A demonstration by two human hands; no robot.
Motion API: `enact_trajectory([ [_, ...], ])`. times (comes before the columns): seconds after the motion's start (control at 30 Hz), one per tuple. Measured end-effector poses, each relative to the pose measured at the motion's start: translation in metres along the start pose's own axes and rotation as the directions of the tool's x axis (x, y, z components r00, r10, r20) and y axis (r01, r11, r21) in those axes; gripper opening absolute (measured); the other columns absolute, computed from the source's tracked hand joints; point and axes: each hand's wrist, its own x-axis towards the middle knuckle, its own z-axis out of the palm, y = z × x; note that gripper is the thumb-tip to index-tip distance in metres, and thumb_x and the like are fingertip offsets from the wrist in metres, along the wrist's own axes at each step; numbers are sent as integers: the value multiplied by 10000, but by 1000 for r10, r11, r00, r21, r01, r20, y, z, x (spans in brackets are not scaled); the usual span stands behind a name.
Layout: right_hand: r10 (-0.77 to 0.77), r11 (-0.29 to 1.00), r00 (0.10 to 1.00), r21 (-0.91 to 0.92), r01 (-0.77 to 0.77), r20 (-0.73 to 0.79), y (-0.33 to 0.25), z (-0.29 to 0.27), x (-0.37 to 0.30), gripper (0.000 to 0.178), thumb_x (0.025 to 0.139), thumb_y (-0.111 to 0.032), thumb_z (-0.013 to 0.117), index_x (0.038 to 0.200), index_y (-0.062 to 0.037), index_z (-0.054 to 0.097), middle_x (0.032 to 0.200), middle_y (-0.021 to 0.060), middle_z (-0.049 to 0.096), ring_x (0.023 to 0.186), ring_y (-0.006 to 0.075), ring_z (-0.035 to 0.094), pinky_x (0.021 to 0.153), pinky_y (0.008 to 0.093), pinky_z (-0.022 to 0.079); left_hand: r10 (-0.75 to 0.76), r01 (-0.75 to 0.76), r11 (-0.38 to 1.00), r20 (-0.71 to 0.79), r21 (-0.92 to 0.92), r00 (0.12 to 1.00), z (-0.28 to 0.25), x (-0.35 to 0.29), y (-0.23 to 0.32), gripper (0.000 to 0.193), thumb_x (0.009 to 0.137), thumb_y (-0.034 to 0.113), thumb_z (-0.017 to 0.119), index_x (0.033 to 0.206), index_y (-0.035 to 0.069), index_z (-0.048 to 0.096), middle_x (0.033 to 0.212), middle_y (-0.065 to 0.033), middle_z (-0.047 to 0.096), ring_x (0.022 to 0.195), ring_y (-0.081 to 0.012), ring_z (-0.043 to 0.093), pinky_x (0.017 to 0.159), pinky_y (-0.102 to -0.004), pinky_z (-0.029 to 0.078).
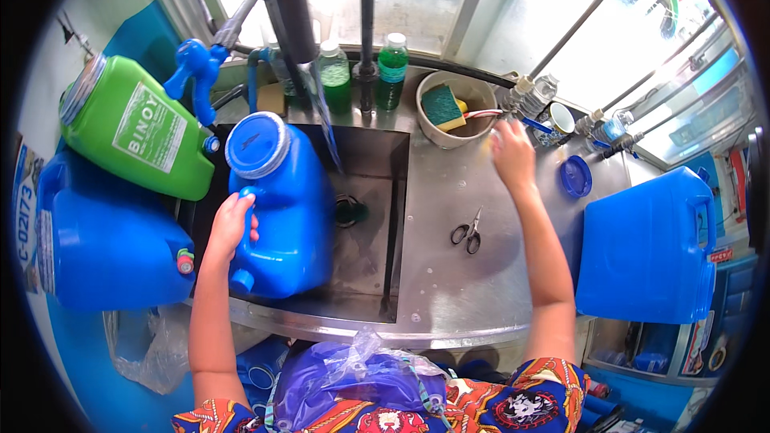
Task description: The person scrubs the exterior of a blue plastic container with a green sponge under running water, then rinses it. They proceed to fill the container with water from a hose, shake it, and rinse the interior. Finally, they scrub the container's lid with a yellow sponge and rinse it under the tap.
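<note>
My left hand [230, 226] grips the handle of a blue plastic water jug [293, 216], which stands tilted over the steel sink [373, 273] with its round lidded mouth toward the far left. My right hand [513, 152] is by the right side of a round whitish tub [457, 138]. Its fingers are blurred, so whether they hold anything does not show. In the tub lie a green and yellow sponge [443, 107] and something with a red and white handle [483, 113]. Beside the jug, a stream of water [327, 132] runs down from a dark pipe into the sink.
Left of the sink are a green jug [136, 128] and another blue jug [112, 232]. Scissors [468, 232] and a blue lid [576, 176] lie on the counter. A large blue jug [642, 248] stands right. Green-liquid bottles [393, 72] line the back, near a blue tap [195, 72].
</note>
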Motion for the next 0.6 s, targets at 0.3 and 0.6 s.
enact_trajectory([
  [0.3, 329, 944, 764, -172, -281, 556, -55, 100, 138, 565, 742, -275, 760, 1210, -32, 557, 1090, 301, 614, 1017, 458, 620, 941, 494, 486, 88, -90, 996, 61, 24, 994, -1, 14, -6, 322, 932, 346, 555, 885, 28, 544, 665, -91, 571, 487, -161, 557, 453, -302, 460],
  [0.6, 92, 942, 985, 307, -134, 147, -247, 4, 73, 526, 655, -138, 831, 1112, -87, 576, 980, 143, 596, 927, 311, 611, 827, 405, 494, 17, -8, 998, 146, -58, 989, -36, 38, -7, 436, 898, 406, 597, 1054, 1, 555, 807, -101, 612, 653, -168, 602, 604, -319, 500],
])
